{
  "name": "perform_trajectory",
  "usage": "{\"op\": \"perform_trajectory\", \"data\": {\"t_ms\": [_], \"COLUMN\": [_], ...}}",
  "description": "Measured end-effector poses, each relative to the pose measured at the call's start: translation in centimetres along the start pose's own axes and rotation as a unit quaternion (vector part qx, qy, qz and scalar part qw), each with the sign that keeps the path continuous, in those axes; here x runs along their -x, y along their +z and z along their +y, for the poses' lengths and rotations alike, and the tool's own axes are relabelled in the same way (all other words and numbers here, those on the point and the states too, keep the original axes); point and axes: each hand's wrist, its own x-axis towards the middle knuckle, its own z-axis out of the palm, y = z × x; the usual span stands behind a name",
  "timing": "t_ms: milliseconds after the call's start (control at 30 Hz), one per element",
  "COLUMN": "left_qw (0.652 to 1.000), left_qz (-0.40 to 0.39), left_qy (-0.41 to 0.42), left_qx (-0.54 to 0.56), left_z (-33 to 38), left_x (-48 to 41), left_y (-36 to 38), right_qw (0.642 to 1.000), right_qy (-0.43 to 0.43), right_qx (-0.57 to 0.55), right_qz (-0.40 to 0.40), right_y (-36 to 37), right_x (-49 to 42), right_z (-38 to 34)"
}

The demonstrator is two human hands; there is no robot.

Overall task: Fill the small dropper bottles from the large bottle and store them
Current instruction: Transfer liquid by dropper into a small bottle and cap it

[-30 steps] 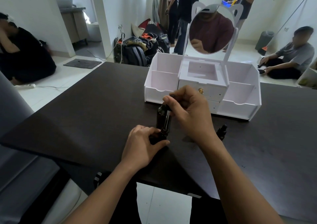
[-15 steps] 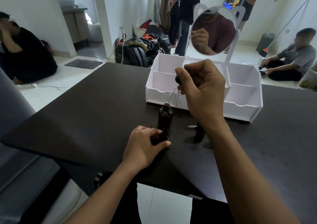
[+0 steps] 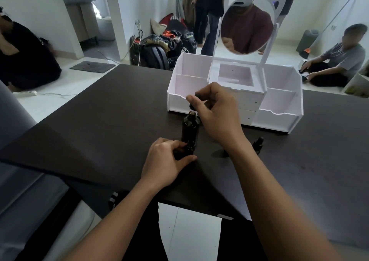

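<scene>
A large dark bottle (image 3: 190, 128) stands upright on the dark table (image 3: 111, 109), its mouth uncovered. My right hand (image 3: 216, 111) pinches a black dropper cap (image 3: 198, 96) just above that mouth; the pipette is hidden behind my fingers. My left hand (image 3: 166, 161) grips a small dark bottle (image 3: 186, 152) on the table right in front of the large bottle's base, and my fingers mostly cover it. A second small dropper bottle (image 3: 258, 144) stands behind my right wrist.
A white organizer (image 3: 279, 119) with side compartments, drawers and a round mirror (image 3: 246, 28) stands just beyond the bottles. The table's near edge is close to my body. Several people sit or stand on the floor beyond the table.
My right hand first lifted the dropper high out of the large bottle, then lowered it back to just above the mouth. My left hand stayed on the small bottle.
</scene>
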Motion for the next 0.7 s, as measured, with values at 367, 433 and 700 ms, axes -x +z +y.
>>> {"op": "perform_trajectory", "data": {"t_ms": [367, 433, 700], "left_qw": [1.0, 1.0, 1.0], "left_qz": [-0.004, -0.005, 0.0], "left_qy": [0.012, 0.01, 0.016], "left_qx": [0.001, 0.002, 0.004], "left_z": [0.2, 0.1, 0.1], "left_x": [0.1, 0.1, 0.1], "left_y": [-0.1, -0.1, -0.1], "right_qw": [0.997, 0.997, 0.998], "right_qy": [0.042, 0.049, 0.041], "right_qx": [0.057, 0.058, 0.052], "right_qz": [-0.02, -0.017, -0.008], "right_y": [1.1, 1.3, 1.5], "right_x": [0.6, 0.7, 0.8], "right_z": [1.3, 1.4, 1.2]}}
